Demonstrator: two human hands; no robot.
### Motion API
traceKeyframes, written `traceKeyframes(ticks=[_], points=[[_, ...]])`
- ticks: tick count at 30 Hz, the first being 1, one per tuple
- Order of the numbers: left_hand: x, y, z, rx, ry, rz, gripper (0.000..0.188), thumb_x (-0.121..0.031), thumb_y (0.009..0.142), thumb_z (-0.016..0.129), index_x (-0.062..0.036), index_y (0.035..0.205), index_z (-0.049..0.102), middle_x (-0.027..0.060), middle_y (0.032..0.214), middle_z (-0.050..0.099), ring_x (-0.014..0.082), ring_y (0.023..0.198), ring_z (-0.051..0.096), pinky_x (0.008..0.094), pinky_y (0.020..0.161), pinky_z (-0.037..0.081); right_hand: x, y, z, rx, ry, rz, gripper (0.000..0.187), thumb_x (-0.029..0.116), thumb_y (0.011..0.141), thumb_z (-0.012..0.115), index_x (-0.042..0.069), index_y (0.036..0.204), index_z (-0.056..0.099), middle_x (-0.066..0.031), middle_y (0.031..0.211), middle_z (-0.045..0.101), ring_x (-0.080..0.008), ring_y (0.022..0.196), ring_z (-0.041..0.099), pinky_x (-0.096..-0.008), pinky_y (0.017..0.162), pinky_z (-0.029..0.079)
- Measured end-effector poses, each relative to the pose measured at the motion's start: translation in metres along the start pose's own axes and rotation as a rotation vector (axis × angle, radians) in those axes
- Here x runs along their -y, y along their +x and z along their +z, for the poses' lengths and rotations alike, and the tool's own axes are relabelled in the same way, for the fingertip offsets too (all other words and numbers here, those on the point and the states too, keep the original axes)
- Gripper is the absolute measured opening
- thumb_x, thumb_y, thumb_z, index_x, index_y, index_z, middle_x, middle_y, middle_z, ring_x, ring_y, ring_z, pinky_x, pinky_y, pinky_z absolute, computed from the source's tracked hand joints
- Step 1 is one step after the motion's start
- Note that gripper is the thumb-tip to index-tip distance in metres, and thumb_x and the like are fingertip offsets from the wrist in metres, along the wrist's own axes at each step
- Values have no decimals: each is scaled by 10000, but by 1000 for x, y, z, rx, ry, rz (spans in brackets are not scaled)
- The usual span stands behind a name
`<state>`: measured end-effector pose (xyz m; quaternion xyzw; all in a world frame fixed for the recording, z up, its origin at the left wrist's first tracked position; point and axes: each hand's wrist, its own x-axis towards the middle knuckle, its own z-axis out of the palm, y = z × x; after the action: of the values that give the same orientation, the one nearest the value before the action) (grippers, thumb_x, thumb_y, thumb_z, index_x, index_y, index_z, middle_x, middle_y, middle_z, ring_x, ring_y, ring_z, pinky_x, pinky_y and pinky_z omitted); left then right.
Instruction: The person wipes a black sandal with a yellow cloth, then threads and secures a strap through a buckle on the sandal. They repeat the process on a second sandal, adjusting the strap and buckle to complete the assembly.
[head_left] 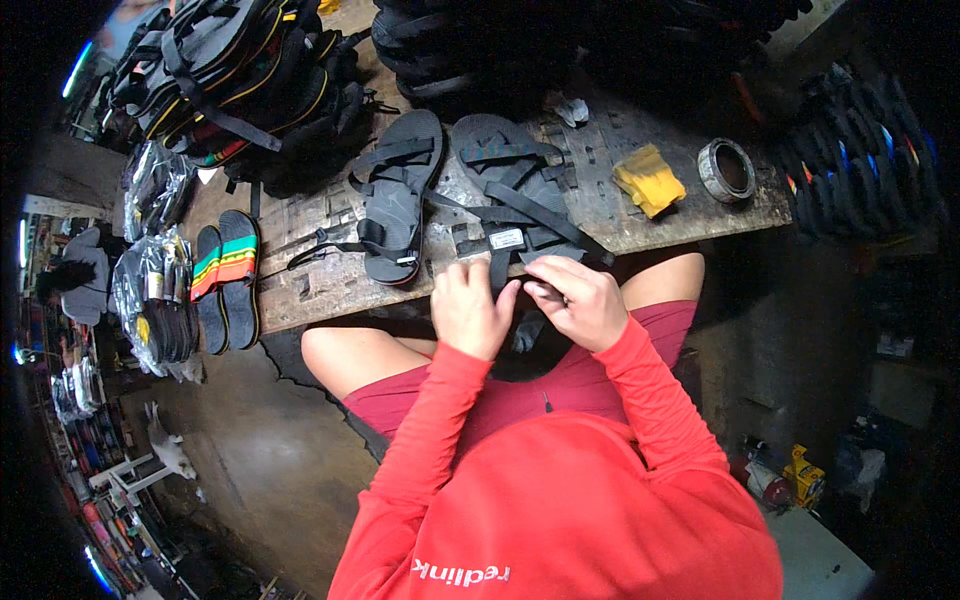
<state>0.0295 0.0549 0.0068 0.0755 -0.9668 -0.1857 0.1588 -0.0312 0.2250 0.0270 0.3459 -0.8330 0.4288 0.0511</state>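
At the table's near edge, a black strappy sandal (515, 185) lies with its heel toward me and a white label on its heel strap. My left hand (463, 308) is closed at that heel, with a black strap (500, 272) between thumb and forefinger. Close beside it, my right hand (582, 303) pinches at the same strapping; its fingertips partly hide what they grip. Left of this sandal is a second black sandal (395, 215), which neither hand touches. A long loose strap runs from it to the left across the wood.
A worn wooden table (600, 215) carries a roll of tape (726, 170) and a yellow cloth-like piece (650, 181) at right. Striped slide sandals (238, 265) lie at its left end. Sandal piles (235, 80) rise behind. More black footwear (850, 160) stands at far right.
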Motion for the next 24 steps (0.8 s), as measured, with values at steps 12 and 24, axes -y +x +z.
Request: traceKeyframes(ticks=[12, 24], points=[[4, -5, -85, 801, -1772, -303, 508, 7, 943, 500, 28, 1444, 415, 192, 1408, 531, 296, 1254, 584, 376, 1013, 500, -13, 8, 7, 159, 471, 117, 417, -14, 867, 621, 39, 1281, 632, -182, 1264, 654, -259, 1159, 647, -324, 992, 496], [-31, 49, -42, 469, -1664, -369, 295, -80, 962, 445, 56, 1195, 563, 135, 985, 667, 176, 654, 643, 250, 531, 486, -22, 8, -16, -126, 223, 267, 247, -29, 919, 507, -5, 1040, 721, -127, 951, 712, -199, 906, 680, -309, 818, 518]])
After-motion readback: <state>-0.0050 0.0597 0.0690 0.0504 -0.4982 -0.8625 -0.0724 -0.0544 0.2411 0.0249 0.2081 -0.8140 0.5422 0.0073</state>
